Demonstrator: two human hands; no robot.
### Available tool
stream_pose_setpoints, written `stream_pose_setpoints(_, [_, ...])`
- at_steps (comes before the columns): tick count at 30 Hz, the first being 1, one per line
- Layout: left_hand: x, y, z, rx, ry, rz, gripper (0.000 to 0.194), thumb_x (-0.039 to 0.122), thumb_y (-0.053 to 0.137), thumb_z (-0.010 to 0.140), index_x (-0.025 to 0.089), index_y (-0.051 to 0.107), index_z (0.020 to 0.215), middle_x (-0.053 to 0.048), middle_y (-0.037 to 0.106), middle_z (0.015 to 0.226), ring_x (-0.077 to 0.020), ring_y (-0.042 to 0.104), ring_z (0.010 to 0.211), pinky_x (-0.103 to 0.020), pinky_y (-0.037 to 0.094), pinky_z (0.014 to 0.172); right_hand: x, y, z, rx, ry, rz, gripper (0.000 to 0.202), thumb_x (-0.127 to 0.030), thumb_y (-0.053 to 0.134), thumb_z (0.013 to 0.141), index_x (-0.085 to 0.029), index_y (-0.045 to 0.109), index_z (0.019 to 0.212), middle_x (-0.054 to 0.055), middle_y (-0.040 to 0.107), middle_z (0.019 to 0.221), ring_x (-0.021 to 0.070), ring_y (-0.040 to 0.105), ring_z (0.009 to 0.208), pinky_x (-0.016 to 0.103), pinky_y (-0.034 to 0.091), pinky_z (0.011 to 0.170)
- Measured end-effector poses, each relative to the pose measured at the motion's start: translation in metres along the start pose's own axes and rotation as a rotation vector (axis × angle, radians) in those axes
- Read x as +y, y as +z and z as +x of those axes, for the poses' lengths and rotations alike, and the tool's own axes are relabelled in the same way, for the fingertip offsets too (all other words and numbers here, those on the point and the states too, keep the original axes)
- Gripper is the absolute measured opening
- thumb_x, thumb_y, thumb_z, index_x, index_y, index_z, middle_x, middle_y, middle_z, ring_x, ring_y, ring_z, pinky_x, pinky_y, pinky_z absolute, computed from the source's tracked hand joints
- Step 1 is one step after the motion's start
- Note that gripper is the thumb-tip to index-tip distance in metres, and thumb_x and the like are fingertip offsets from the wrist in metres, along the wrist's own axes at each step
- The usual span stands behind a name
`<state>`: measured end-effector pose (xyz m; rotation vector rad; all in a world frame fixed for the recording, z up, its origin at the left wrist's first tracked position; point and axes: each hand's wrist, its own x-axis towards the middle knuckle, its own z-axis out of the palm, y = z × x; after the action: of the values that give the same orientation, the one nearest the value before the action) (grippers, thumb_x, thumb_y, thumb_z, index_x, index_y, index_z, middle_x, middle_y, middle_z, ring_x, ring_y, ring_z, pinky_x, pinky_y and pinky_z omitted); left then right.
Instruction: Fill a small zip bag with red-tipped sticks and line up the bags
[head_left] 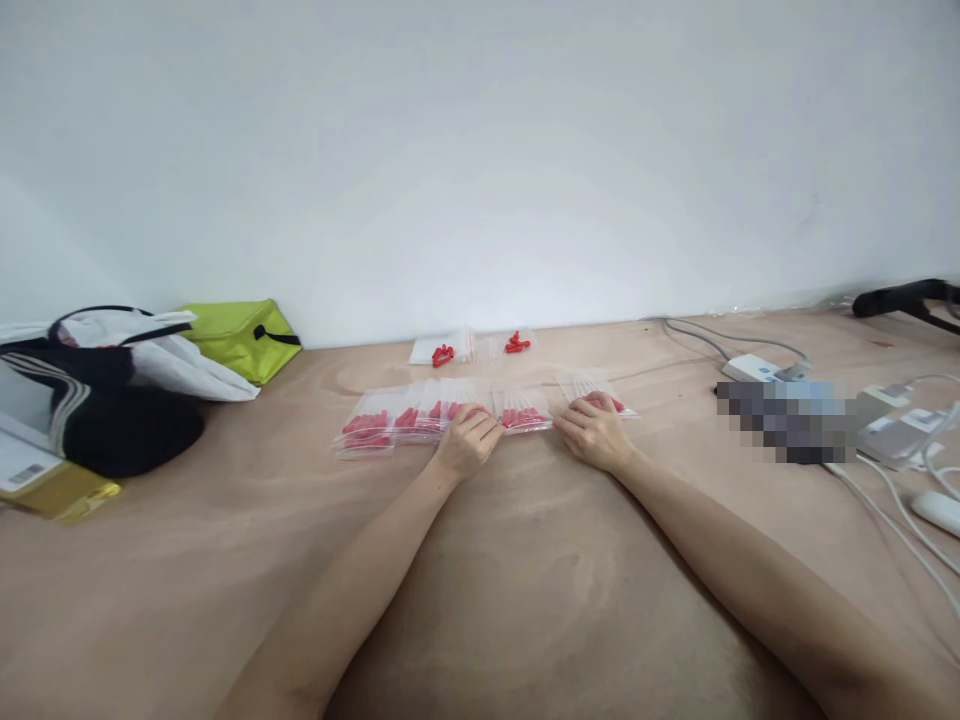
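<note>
A lime-green pouch (238, 338) lies against the white wall (480, 150), beside a black-and-white bag (97, 390). On the wooden tabletop's (525, 580) right side sit white power adapters (754, 368) with trailing cables (892, 510).

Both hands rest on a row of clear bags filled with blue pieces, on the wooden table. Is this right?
Not quite: the head view shows the pieces are red, not blue. The left hand and right hand do rest on the row of clear bags on the wooden table.

The person is wearing nothing on either forearm, with no sleeves, watch or rings showing, and the left hand (466, 443) and right hand (596, 432) are showing bare fingers (480, 415).
</note>
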<state>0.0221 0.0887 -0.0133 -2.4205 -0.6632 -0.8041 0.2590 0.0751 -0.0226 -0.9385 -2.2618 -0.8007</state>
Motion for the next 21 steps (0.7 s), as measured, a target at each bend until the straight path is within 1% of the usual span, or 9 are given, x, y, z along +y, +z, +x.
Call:
stream_pose_setpoints(3, [0.001, -0.001, 0.001, 0.017, -0.016, -0.012, 0.020, 0.014, 0.041, 0.084, 0.016, 0.057, 0.071, 0.000, 0.060, 0.065, -0.0123, 0.053, 0.065, -0.034, 0.040, 0.081, -0.010, 0.001, 0.007, 0.032, 0.021, 0.001, 0.017, -0.019, 0.044, 0.081, -0.020, 0.059, 0.075, 0.000, 0.060, 0.069, 0.0127, 0.044, 0.075, 0.033, 0.022, 0.077])
stream_pose_setpoints(5, [0.002, -0.002, 0.002, 0.001, -0.027, -0.026, 0.020, 0.015, 0.041, 0.084, 0.017, 0.057, 0.072, 0.000, 0.060, 0.065, -0.0124, 0.053, 0.065, -0.034, 0.041, 0.081, -0.020, 0.004, 0.015, 0.035, 0.014, 0.003, 0.016, -0.020, 0.044, 0.082, -0.021, 0.060, 0.079, 0.000, 0.061, 0.071, 0.0126, 0.044, 0.075, 0.034, 0.022, 0.078])
stream_pose_setpoints(8, [0.003, -0.001, 0.002, -0.034, -0.038, -0.032, 0.023, 0.017, 0.039, 0.085, 0.017, 0.057, 0.071, -0.001, 0.060, 0.066, -0.0126, 0.054, 0.066, -0.034, 0.041, 0.081, -0.036, 0.012, 0.030, 0.048, -0.016, 0.015, 0.018, -0.019, 0.043, 0.082, -0.021, 0.060, 0.077, 0.000, 0.060, 0.071, 0.0123, 0.043, 0.073, 0.033, 0.022, 0.078])
stream_pose_setpoints(11, [0.002, -0.001, 0.001, -0.038, -0.047, -0.029, 0.024, 0.017, 0.038, 0.085, 0.017, 0.058, 0.071, -0.001, 0.060, 0.067, -0.0130, 0.054, 0.066, -0.034, 0.042, 0.080, -0.044, 0.019, 0.038, 0.069, -0.065, 0.035, 0.019, -0.017, 0.043, 0.082, -0.020, 0.060, 0.073, 0.001, 0.058, 0.068, 0.0120, 0.042, 0.071, 0.032, 0.022, 0.078])
stream_pose_setpoints(14, [0.002, 0.000, 0.000, -0.035, -0.045, -0.030, 0.025, 0.016, 0.038, 0.084, 0.017, 0.058, 0.070, -0.001, 0.060, 0.065, -0.0131, 0.054, 0.066, -0.034, 0.043, 0.080, -0.045, 0.021, 0.040, 0.056, -0.077, 0.034, 0.022, -0.015, 0.041, 0.083, -0.019, 0.058, 0.068, 0.001, 0.056, 0.065, 0.0116, 0.041, 0.069, 0.032, 0.022, 0.077])
stream_pose_setpoints(17, [0.002, 0.000, 0.000, -0.022, -0.049, -0.036, 0.024, 0.013, 0.038, 0.083, 0.017, 0.058, 0.070, -0.001, 0.060, 0.065, -0.0131, 0.054, 0.066, -0.034, 0.042, 0.081, -0.041, 0.018, 0.038, 0.032, -0.066, 0.006, 0.025, -0.015, 0.039, 0.083, -0.018, 0.056, 0.065, 0.001, 0.055, 0.064, 0.0113, 0.039, 0.068, 0.031, 0.021, 0.076])
stream_pose_setpoints(21, [0.004, -0.001, 0.000, 0.027, -0.057, -0.059, 0.024, 0.010, 0.038, 0.081, 0.017, 0.058, 0.072, -0.001, 0.060, 0.065, -0.0135, 0.054, 0.067, -0.035, 0.042, 0.082, -0.035, 0.013, 0.033, 0.004, -0.078, -0.019, 0.023, -0.013, 0.037, 0.084, -0.017, 0.056, 0.071, 0.001, 0.055, 0.067, 0.0112, 0.040, 0.068, 0.032, 0.021, 0.077])
